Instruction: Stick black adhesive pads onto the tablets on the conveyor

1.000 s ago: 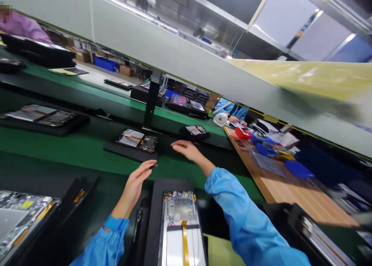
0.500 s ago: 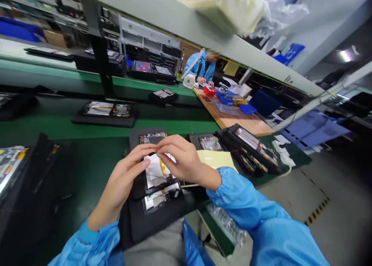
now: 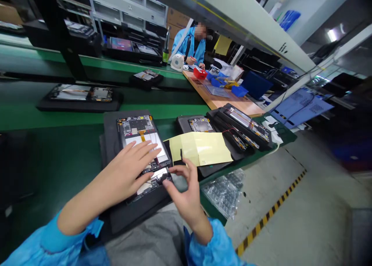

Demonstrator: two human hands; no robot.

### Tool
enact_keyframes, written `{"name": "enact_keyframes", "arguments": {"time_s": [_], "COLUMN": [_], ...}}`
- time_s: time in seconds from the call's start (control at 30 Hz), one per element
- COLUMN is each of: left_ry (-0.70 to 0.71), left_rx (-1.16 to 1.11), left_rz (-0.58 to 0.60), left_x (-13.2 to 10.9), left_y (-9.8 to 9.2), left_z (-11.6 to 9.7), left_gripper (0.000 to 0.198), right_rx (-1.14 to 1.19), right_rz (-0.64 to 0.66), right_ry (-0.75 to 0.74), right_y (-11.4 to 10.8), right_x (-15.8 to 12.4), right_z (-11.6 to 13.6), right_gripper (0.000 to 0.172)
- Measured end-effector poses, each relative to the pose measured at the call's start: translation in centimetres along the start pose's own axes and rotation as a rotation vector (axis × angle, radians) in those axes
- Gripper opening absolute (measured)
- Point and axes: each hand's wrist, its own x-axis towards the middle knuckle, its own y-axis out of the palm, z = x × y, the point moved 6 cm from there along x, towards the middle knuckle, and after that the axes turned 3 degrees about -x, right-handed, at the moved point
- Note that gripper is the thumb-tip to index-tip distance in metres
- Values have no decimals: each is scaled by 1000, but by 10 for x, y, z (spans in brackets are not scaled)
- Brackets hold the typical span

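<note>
An opened tablet [image 3: 135, 124] lies on black foam pads, its circuit board, ribbon cable and white battery exposed. My left hand [image 3: 128, 173] is palm down over its lower part, fingers stretched and spread. Below it, a second opened device [image 3: 158, 175] shows partly under my left thumb. At that device's right corner is my right hand [image 3: 187, 192], thumb and forefinger apart, other fingers raised. A small black strip [image 3: 181, 154] shows at a raised fingertip of my right hand, in front of a yellow sheet [image 3: 212, 148]; I cannot tell whether it is stuck there.
More opened devices on foam lie to the right [image 3: 247, 122] and behind on the green bench [image 3: 83, 92]. A co-worker in blue [image 3: 188, 45] sits at a wooden table [image 3: 200, 88] with blue and red bins. Bagged clear plastic [image 3: 225, 192] lies below the bench edge.
My hands, earlier close together above the tablet, have separated and come down. The left now spreads over the tablet, and the right is at the lower device's corner. The view has shifted.
</note>
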Motion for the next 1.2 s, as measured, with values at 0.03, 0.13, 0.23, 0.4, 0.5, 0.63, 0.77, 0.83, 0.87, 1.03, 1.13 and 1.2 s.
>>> {"name": "enact_keyframes", "arguments": {"time_s": [0.03, 0.13, 0.23, 0.4, 0.5, 0.63, 0.77, 0.83, 0.87, 1.03, 1.13, 1.2], "left_ry": [-22, -100, -79, 68, 138, 216, 215, 196, 191, 152, 171, 182], "left_rx": [11, 35, 23, 47, 81, 86, -4, -51, -70, -74, -28, -19], "left_rz": [33, 90, 65, 48, 19, 23, 30, 27, 28, 80, 56, 47], "left_x": [1, -3, -10, -6, 9, 24, 29, 30, 31, 33, 30, 28], "left_y": [6, 18, 14, 2, -1, 1, -5, -10, -12, -16, -18, -18], "left_z": [9, 30, 28, -1, -16, -24, -8, 4, 8, 7, -1, -3], "left_gripper": [68, 90, 79, 59, 38, 33, 34, 30, 29, 27, 26, 24], "right_rx": [-19, -53, -4, 213, 220, 58, -123, -204, -239, -409, -503, -546], "right_rz": [-6, -49, -65, -47, -47, 24, 118, 146, 153, 73, 28, 17], "right_ry": [36, 80, 77, 186, 131, -29, -253, -375, -434, -690, -771, -810], "right_y": [6, 18, 19, 9, 0, -4, 3, 9, 12, 19, 17, 16], "right_x": [-9, -25, -22, 2, 20, 39, 50, 53, 55, 60, 61, 60], "right_z": [-8, -15, -9, -8, -7, -1, 6, 10, 11, 22, 27, 29], "right_gripper": [67, 66, 54, 41, 37, 34, 41, 45, 46, 52, 58, 61]}}
